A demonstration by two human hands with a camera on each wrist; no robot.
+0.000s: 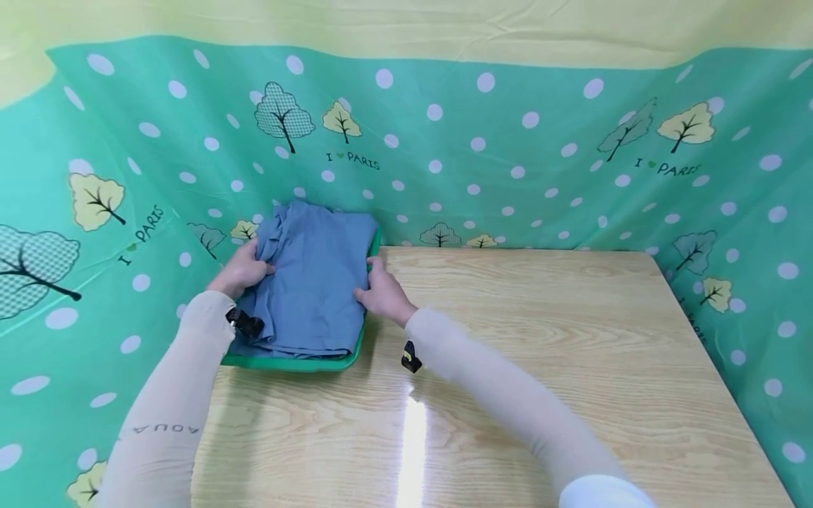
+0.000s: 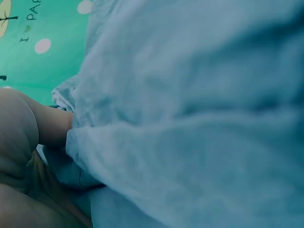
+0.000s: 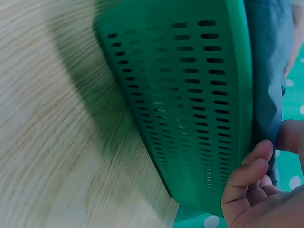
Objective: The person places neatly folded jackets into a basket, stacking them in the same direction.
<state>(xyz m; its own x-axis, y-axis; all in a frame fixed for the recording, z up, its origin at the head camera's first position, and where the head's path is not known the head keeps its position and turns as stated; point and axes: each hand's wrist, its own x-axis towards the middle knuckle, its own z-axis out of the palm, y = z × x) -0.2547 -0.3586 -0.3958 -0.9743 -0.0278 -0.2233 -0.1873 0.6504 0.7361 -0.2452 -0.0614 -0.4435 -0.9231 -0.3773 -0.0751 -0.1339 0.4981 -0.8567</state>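
A folded blue garment [image 1: 311,282] lies in a green plastic basket [image 1: 288,363] at the far left of the table, filling it to the rim. My left hand [image 1: 241,269] pinches the garment's left edge, thumb over the cloth; its other fingers are mostly hidden. At the opposite side, my right hand [image 1: 385,291] holds the garment's right edge by the basket rim. In the right wrist view, the curled fingers [image 3: 244,178] sit between slotted basket wall and cloth, with the thumb on the cloth's other side. Close folds of blue cloth [image 2: 180,118] fill the left wrist view.
The wooden table [image 1: 540,353] extends right and forward from the basket. A green dotted curtain [image 1: 483,155] with printed trees hangs behind and along both sides, close to the basket's back and left. A bright light reflection streaks the table front.
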